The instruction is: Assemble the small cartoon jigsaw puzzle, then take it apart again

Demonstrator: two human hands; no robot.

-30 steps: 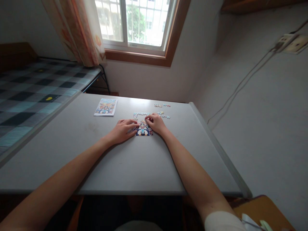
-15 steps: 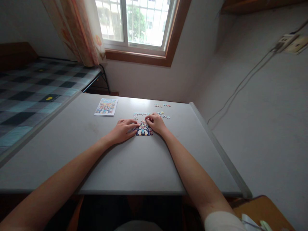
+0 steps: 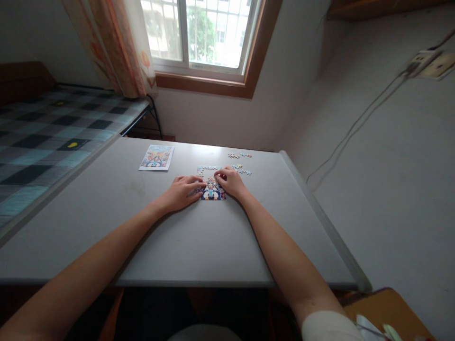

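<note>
A partly assembled jigsaw puzzle [image 3: 212, 194] lies flat on the grey table, its lower part filled with a blue and white picture and a gap showing inside its upper border. My left hand [image 3: 184, 190] rests over its left edge, fingers stretched out and apart. On the upper right side, my right hand [image 3: 230, 181] has thumb and fingertips pinched together at the puzzle. Whatever lies in that pinch is too small to make out. Loose puzzle pieces [image 3: 245, 172] lie just beyond my right hand, and more loose pieces [image 3: 240, 156] lie farther back.
A printed picture sheet [image 3: 156, 158] lies at the back left of the table [image 3: 170, 251]. Beyond the left edge stands a bed with a checked cover [image 3: 92, 124]. The wall with a cable [image 3: 351, 130] runs along the right, and a wooden chair [image 3: 394, 308] stands at lower right.
</note>
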